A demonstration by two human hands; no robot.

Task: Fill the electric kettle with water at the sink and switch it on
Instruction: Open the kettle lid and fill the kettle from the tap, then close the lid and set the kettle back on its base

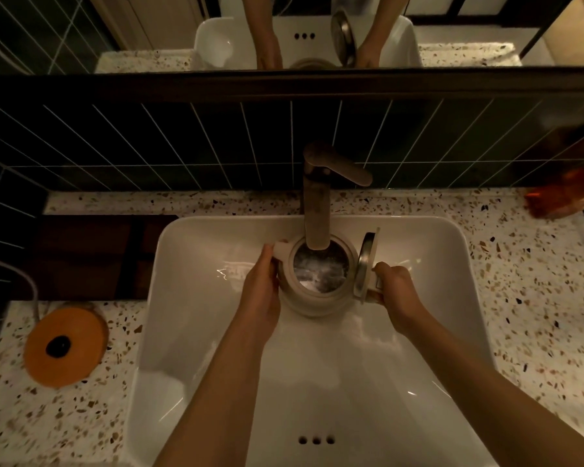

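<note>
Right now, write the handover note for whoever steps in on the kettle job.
Left hand: holding the kettle by its side near the spout.
Right hand: gripping the kettle's handle.
The kettle is held inside the sink, mouth under the faucet, lid hinged open.
Water shows in the kettle, churning; how full it is cannot be told.
The orange base sits on the counter left of the sink, with nothing on it.
Left to do: finish filling, shut off the water, close the lid, set the kettle on the base, switch on.
</note>
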